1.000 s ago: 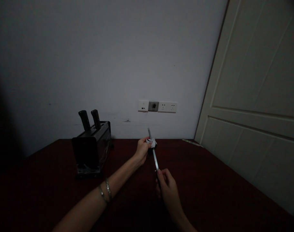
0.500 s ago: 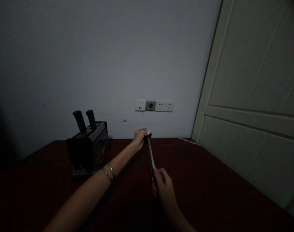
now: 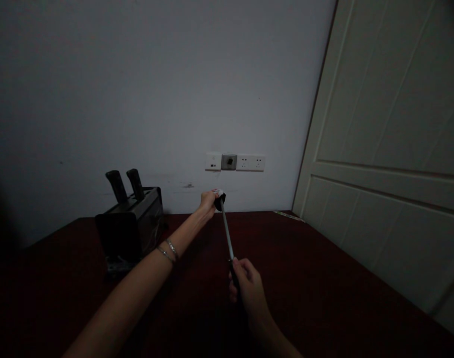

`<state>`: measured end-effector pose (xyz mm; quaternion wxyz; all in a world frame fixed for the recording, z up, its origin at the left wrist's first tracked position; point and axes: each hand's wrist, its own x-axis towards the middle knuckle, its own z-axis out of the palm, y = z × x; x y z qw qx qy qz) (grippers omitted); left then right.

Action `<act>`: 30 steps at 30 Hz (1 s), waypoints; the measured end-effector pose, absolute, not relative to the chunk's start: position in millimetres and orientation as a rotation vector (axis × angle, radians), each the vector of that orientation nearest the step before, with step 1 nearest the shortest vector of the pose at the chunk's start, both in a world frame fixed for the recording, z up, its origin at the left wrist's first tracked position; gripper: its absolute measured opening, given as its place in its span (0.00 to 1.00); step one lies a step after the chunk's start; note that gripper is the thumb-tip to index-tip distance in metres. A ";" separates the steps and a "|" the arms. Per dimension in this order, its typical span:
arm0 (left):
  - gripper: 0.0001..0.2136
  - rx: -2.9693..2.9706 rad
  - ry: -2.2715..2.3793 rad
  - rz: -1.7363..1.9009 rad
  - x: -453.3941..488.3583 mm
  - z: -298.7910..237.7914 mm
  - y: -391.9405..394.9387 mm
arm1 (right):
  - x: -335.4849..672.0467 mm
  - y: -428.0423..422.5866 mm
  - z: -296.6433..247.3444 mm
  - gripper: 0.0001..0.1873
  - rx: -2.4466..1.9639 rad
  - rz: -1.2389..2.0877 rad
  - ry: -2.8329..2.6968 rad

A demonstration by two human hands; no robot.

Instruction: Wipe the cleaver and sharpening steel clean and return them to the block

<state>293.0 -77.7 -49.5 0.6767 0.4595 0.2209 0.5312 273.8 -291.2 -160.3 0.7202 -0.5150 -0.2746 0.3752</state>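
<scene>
My right hand [image 3: 246, 287] is closed around the dark handle of a thin steel rod [image 3: 226, 230] that points up and away from me. My left hand [image 3: 208, 203], stretched forward with bracelets on the wrist, pinches a small white and black piece [image 3: 219, 197] at the rod's far tip. Both hands hover over a dark red table [image 3: 323, 278]. The scene is dim, so the small piece's shape is hard to make out.
A black knife block [image 3: 132, 223] with two dark handles sticking up stands on the table's left near the wall. White wall sockets [image 3: 234, 162] sit above the table's far edge. A cream door [image 3: 391, 149] borders the table on the right.
My left hand has slid the small white and black piece along the rod away from me, from mid-rod to its far tip. The right hand kept its grip on the handle.
</scene>
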 end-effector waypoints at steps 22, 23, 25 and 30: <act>0.20 1.227 0.537 1.123 234.2 -130.7 -183.3 | 284.5 -289.5 -161.5 0.22 -1.165 0.640 -0.737; 0.20 1.204 0.523 1.087 232.0 -131.4 -186.8 | 284.9 -289.2 -162.0 0.22 -1.161 0.632 -0.740; 0.19 1.178 0.466 1.003 226.4 -131.9 -192.3 | 285.6 -288.5 -162.1 0.22 -1.156 0.624 -0.741; 0.11 1.073 0.244 0.796 212.0 -128.9 -197.9 | 286.5 -288.5 -159.5 0.22 -1.173 0.609 -0.730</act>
